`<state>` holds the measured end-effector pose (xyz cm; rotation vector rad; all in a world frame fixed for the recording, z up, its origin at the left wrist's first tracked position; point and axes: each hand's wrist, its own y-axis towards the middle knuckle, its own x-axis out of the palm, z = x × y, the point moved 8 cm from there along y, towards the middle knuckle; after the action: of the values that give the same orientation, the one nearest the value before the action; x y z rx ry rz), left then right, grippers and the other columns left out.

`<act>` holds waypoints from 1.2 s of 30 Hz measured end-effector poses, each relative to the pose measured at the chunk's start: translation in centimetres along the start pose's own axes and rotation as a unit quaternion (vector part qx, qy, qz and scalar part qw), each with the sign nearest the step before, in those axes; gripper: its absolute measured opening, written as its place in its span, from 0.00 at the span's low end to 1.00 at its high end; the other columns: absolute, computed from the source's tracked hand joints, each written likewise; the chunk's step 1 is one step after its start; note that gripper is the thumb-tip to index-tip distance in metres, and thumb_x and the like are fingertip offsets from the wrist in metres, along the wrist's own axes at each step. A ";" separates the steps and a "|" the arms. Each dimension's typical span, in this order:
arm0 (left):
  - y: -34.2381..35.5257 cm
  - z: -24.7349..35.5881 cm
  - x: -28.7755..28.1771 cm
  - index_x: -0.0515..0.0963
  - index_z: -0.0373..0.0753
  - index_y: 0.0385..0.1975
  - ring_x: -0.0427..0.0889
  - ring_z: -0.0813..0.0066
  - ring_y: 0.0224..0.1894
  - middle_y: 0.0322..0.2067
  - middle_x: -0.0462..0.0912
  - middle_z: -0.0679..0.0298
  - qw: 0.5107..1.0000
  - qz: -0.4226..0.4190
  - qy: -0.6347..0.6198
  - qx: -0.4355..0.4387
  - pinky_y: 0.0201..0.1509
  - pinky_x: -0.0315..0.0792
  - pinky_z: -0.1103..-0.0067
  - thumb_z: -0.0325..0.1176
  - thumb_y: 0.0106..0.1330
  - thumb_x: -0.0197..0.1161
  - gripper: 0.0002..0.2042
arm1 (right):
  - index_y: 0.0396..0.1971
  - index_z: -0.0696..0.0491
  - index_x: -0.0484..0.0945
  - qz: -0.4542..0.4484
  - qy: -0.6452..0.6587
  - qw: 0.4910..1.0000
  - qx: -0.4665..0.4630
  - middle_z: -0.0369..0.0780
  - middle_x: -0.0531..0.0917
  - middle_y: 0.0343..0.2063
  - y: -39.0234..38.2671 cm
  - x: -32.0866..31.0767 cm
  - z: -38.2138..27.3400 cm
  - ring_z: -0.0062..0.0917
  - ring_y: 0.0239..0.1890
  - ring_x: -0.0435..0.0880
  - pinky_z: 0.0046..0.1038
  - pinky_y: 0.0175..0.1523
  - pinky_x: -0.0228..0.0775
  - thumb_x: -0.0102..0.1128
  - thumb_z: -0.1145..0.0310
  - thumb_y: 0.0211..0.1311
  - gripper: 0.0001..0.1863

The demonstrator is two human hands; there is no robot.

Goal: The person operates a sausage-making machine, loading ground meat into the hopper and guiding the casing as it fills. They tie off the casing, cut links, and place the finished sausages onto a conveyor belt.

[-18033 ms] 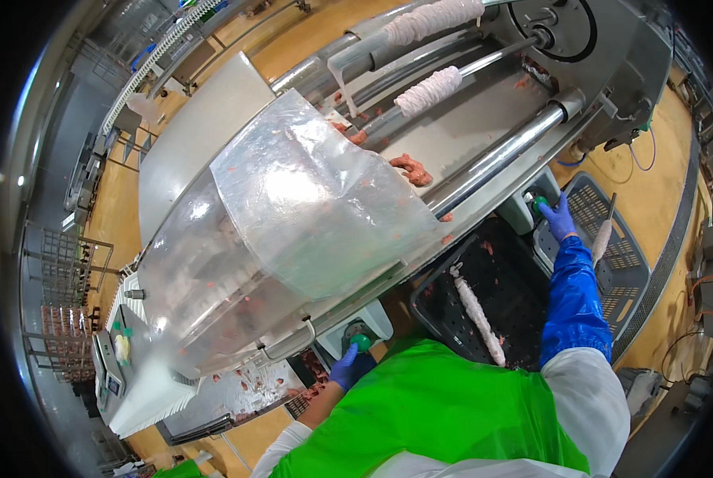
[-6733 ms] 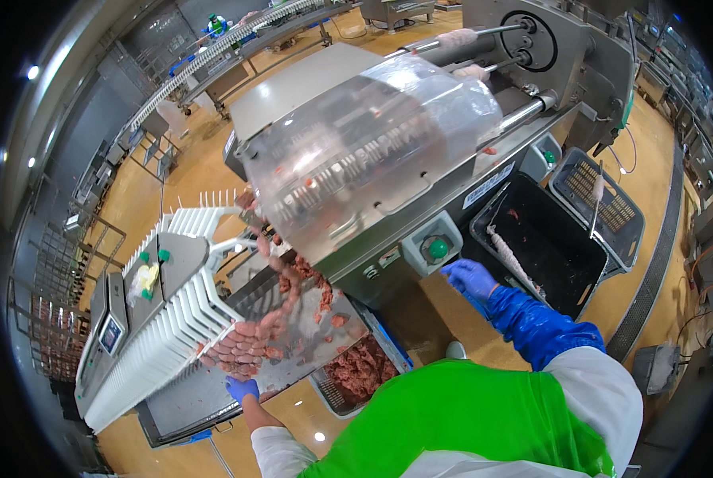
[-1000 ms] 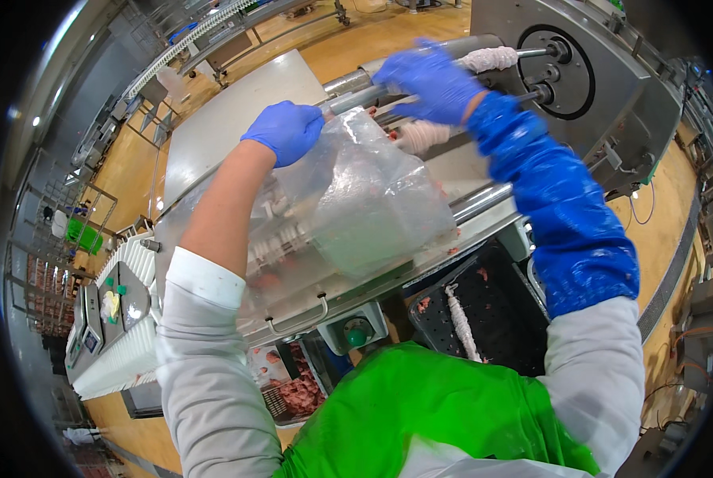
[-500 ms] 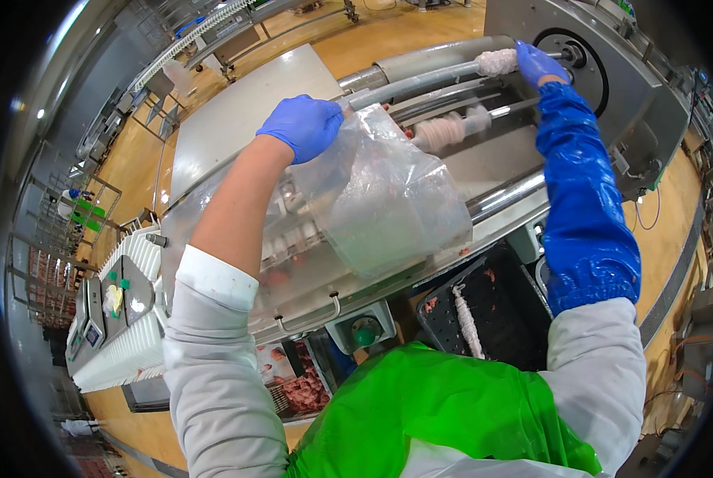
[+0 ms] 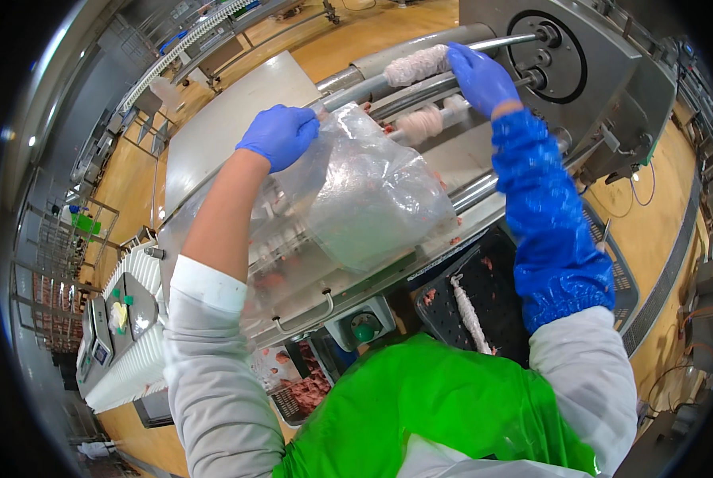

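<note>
My left hand (image 5: 278, 137), blue-gloved, is closed at the left end of a long metal stuffing tube (image 5: 348, 95), its fingers folded round the pale casing there. What lies inside that fist is mostly hidden. Farther right, my right hand (image 5: 481, 78) wraps round the same tube, against a bunched, wrinkled roll of whitish sausage casing (image 5: 417, 67). Just nearer runs a second tube that carries another gathered casing (image 5: 419, 123). A crumpled clear plastic sheet (image 5: 372, 199) hangs over the machine's front below my left hand.
The tubes come out of a round plate (image 5: 544, 49) on the steel machine housing. A black crate (image 5: 500, 295) holding a pale casing strand stands below. Nearer left is a crate of minced meat (image 5: 307, 390). A green button (image 5: 364, 333) and metal handle (image 5: 307, 319) are on the machine's front.
My right hand has slid left along the tube, away from the round plate, and the bunched casing ahead of it has shifted left. My left hand stays at the tube's end. The view has turned slightly.
</note>
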<state>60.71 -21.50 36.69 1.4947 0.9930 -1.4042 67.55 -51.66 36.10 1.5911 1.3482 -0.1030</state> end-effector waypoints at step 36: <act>-5.3 -3.6 -2.6 0.77 0.45 0.53 0.76 0.53 0.54 0.50 0.79 0.52 0.988 -0.030 0.077 -0.134 0.61 0.69 0.65 0.39 0.65 0.53 0.18 | 0.47 0.50 0.82 0.274 0.300 0.905 0.124 0.34 0.79 0.29 -10.3 -0.5 15.4 0.20 0.30 0.75 0.24 0.38 0.70 0.56 0.68 0.63 0.14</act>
<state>56.81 -16.32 39.12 1.3973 1.2792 -1.1556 67.15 -64.26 22.52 2.2833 1.3023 0.6300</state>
